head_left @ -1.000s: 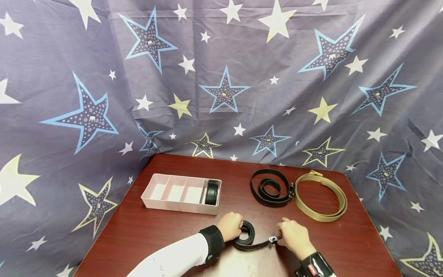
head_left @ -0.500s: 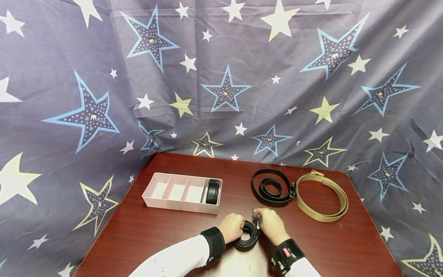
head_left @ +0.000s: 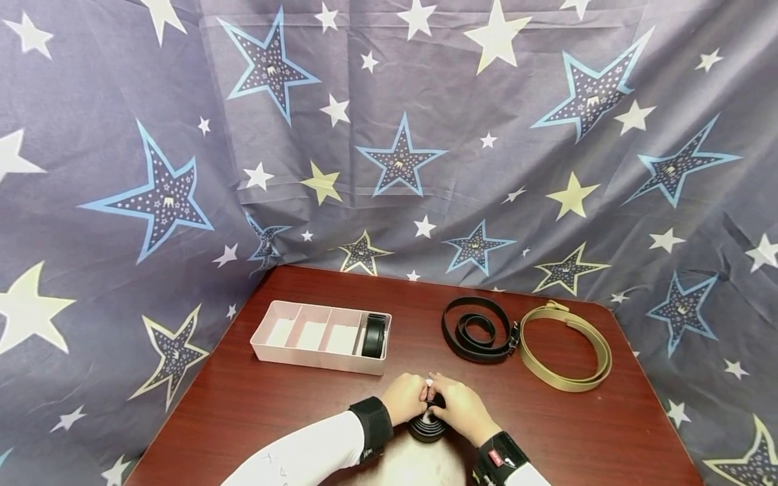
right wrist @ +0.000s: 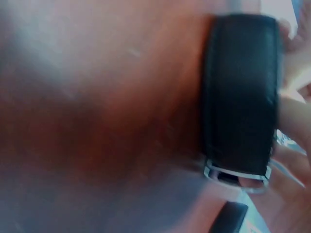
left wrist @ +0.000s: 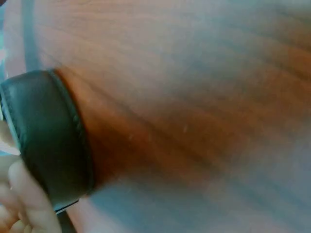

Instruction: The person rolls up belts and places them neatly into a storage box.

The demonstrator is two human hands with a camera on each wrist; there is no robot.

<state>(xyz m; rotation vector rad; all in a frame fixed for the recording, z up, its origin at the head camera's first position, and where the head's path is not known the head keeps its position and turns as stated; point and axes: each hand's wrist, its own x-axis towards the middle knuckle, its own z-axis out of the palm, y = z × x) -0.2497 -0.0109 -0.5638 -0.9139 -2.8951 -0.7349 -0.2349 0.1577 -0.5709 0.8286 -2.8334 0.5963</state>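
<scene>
Near the front of the table, a rolled black belt (head_left: 427,432) stands on its edge between both hands. My left hand (head_left: 404,399) grips the coil from its left side, fingers curled at the strap. From the right, my right hand (head_left: 463,408) holds the belt, its fingertips meeting the left hand's at the far side of the roll. The left wrist view shows the smooth outer strap (left wrist: 53,141) beside the fingers (left wrist: 31,194). A metal buckle frame (right wrist: 238,179) shows at the strap's end in the right wrist view. The fingers hide part of the coil.
A pale pink divided box (head_left: 316,360) stands at the back left, with a rolled black belt (head_left: 373,337) in its right compartment. At the back right lie a loosely coiled black belt (head_left: 471,354) and a khaki belt (head_left: 568,386). A star-patterned curtain (head_left: 389,223) hangs behind.
My right hand has moved left, bringing the buckle end round the roll to the left hand. The loose tail is now wrapped against the coil. My left hand has stayed on it.
</scene>
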